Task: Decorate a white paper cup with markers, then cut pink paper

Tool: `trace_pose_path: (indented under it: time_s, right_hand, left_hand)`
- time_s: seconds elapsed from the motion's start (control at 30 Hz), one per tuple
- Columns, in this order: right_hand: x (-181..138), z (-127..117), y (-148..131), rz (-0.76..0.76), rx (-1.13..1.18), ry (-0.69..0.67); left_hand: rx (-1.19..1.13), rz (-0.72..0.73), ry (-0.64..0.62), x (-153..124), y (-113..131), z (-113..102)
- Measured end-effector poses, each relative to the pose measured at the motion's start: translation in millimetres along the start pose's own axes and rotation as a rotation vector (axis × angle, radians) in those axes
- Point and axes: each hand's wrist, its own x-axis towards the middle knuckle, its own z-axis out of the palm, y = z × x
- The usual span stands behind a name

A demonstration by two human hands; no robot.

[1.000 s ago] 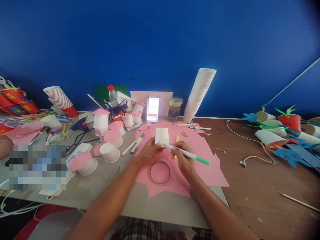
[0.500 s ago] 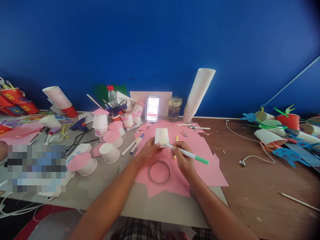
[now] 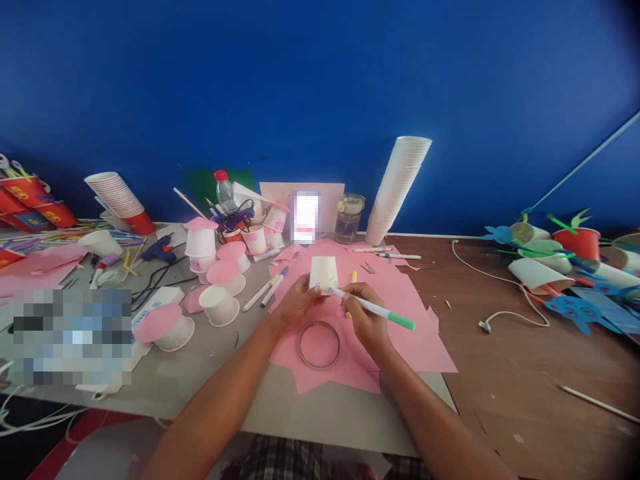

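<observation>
My left hand (image 3: 299,298) grips a small white paper cup (image 3: 324,268) at its lower left side, with coloured marks drawn near its lower edge. A white marker pen (image 3: 377,309) with a green end is pinched in my right hand (image 3: 369,313), its tip at the cup's lower right. Pink paper (image 3: 405,333) spreads beneath both hands. On it a roll of tape (image 3: 319,365) lies flat in front of the cup. A yellow marker (image 3: 354,276) lies just behind my right hand, partly hidden by it.
A tall leaning stack of paper cups (image 3: 399,190) stands beside a glass jar (image 3: 349,219) at the back. Cups with pink tops (image 3: 165,325), a power strip (image 3: 157,307) and a glue gun (image 3: 160,248) are to the left. Blue paper figures (image 3: 573,310) lie right.
The marker in my right hand has shifted very slightly left at its green end. My left hand and the cup stay in place.
</observation>
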Motion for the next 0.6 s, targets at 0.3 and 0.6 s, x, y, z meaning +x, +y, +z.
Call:
trace_pose_path:
  time_s: [0.3, 0.6]
  right_hand:
    - [1.6, -0.3, 6.3, 0.029, 0.168, 0.136]
    - [1.1, -0.8, 5.4, 0.008, 0.143, 0.052]
  left_hand:
    - [-0.009, -0.002, -0.01, 1.5, -3.1, -3.5]
    - [-0.01, 0.002, -0.013, 1.3, -3.1, -3.4]
